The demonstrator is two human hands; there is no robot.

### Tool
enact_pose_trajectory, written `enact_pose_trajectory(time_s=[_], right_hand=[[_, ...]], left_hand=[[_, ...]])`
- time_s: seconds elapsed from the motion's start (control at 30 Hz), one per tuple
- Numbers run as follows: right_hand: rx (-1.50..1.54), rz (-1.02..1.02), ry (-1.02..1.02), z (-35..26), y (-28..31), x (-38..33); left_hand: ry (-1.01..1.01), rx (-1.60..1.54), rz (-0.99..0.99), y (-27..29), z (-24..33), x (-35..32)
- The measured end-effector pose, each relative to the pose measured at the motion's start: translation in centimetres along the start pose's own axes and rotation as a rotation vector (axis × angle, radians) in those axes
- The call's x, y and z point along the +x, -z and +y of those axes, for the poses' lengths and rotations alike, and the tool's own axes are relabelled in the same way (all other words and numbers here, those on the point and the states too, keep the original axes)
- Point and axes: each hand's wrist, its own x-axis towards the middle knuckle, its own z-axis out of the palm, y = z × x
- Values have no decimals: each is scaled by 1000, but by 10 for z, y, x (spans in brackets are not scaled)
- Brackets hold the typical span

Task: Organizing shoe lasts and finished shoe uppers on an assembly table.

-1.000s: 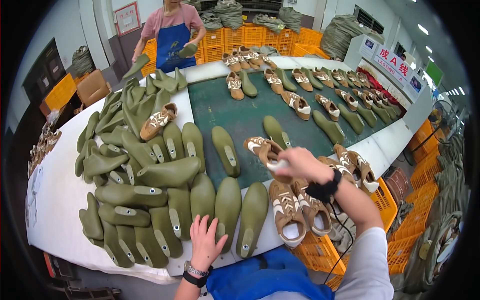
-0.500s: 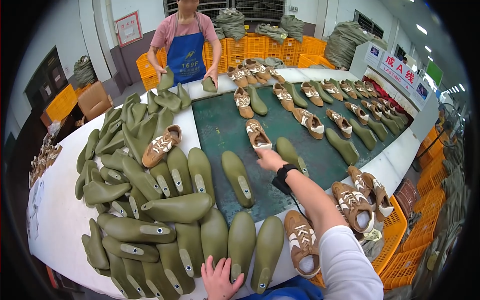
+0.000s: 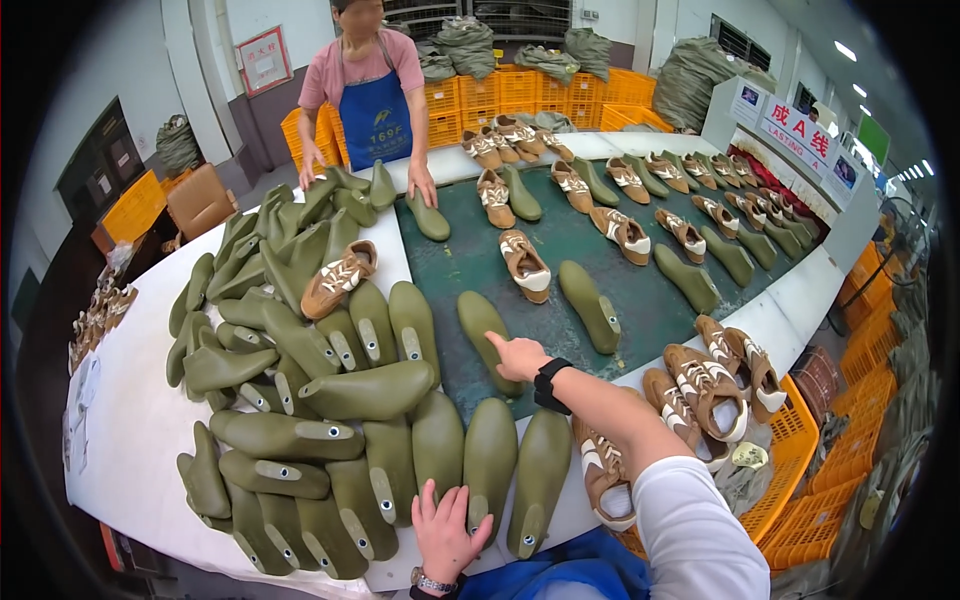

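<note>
My left hand (image 3: 447, 530) lies palm down, fingers spread, on the near ends of olive-green plastic shoe lasts (image 3: 491, 460) at the table's front edge. My right hand (image 3: 522, 360) reaches over the dark green belt, its index finger stretched out against a single shoe last (image 3: 480, 320); its outer fingers are partly hidden. Just beyond stands a brown-and-white sneaker (image 3: 525, 265), with another last (image 3: 590, 305) to its right. Across the table, a co-worker in a blue apron (image 3: 375, 120) has one hand (image 3: 422, 184) on a last (image 3: 428, 217) at the belt's far left corner.
Many lasts (image 3: 370, 390) are heaped on the white table (image 3: 130, 420) at left, a sneaker (image 3: 340, 280) on top. Sneakers and lasts stand in rows along the belt (image 3: 450, 270). More sneakers (image 3: 705, 385) are at right, beside an orange crate (image 3: 790, 470).
My right hand has moved from the sneaker's heel back toward me, onto the single last. The co-worker's hand has lowered a last onto the belt. My left hand stays on the lasts.
</note>
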Motion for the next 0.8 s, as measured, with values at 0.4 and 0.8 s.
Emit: enact_pose_trajectory(time_s=[0.4, 0.8], right_hand=[[-264, 156, 185, -70, 53, 8], [-788, 276, 532, -249, 49, 204]], left_hand=[[0, 1, 41, 1, -10, -3], [73, -117, -167, -2, -6, -11]])
